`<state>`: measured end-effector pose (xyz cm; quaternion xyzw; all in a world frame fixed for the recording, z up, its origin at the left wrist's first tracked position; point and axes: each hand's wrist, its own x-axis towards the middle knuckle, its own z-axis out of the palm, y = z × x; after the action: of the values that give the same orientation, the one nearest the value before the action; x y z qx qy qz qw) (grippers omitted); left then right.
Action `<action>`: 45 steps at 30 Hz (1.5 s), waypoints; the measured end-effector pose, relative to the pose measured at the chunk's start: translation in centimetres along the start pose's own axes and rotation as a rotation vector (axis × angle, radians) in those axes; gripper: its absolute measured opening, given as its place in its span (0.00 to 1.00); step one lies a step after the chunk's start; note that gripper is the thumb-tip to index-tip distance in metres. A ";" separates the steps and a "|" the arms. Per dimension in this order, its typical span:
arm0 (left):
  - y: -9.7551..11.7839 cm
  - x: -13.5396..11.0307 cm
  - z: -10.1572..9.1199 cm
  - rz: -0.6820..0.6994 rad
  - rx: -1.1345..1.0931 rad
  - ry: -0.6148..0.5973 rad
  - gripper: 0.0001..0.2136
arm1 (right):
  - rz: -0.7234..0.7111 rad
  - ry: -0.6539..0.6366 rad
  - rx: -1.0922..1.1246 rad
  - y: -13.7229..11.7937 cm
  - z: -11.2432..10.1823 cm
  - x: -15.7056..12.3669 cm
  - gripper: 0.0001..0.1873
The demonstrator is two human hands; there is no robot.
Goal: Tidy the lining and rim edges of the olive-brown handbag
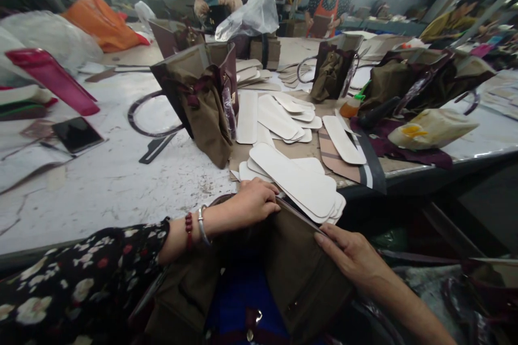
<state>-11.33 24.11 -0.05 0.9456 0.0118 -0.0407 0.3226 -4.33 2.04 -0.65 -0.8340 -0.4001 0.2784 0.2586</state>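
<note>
A brown handbag (309,275) is on my lap, its lining and top edge facing me. My left hand (258,202) grips the top edge of its far wall with bent fingers. Farther right along that same edge, my right hand (343,248) pinches the rim between thumb and fingers. Blue cloth (238,296) shows below the bag's opening, beside a small metal fitting (258,315). Just beyond both hands lies a pile of white rounded panels (297,180) on the table edge. A part of the bag's handle is hidden behind my left forearm.
More brown handbags (206,102) stand on the white table (109,172). A phone (76,135), a pink case (54,78), a glue bottle (352,105) and a yellowish plastic container (435,126) lie about. Several people work across the table and at right.
</note>
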 end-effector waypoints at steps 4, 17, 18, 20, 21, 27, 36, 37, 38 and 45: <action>-0.5 -0.4 -0.7 -0.031 -0.030 -0.050 0.07 | 0.010 -0.017 0.001 0.4 0.1 -0.2 0.17; 0.4 0.1 -0.6 -0.173 -0.038 -0.005 0.10 | -0.014 0.011 -0.009 0.1 0.0 0.1 0.16; 0.4 0.2 -0.5 -0.175 -0.036 -0.002 0.10 | -0.010 0.008 -0.012 0.1 0.0 0.0 0.16; 0.5 0.2 -0.5 -0.178 -0.032 0.001 0.10 | -0.004 0.003 -0.012 0.1 0.0 0.0 0.17; 0.5 0.3 -0.5 -0.181 -0.030 0.001 0.10 | -0.004 0.001 -0.008 0.1 0.0 0.0 0.17; 0.7 0.4 -0.4 -0.199 -0.011 0.007 0.10 | -0.013 0.003 0.015 0.0 0.0 0.0 0.17; 1.0 0.5 0.1 -0.251 0.011 0.048 0.11 | 0.032 -0.055 -0.193 -1.7 -1.2 1.0 0.15; 1.1 0.5 0.2 -0.260 0.016 0.051 0.11 | 0.060 -0.071 -0.253 -2.2 -1.4 1.3 0.13; 1.1 0.5 0.2 -0.270 0.023 0.056 0.11 | 0.087 -0.086 -0.307 -2.6 -1.5 1.8 0.12; 1.0 0.4 0.8 -0.277 0.091 0.093 0.11 | 0.112 -0.066 -0.429 -3.6 0.2 6.0 0.12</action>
<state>-10.96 22.83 -0.05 0.9494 0.1554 -0.0416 0.2696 -3.21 8.93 -0.04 -0.8812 -0.4115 0.2279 0.0461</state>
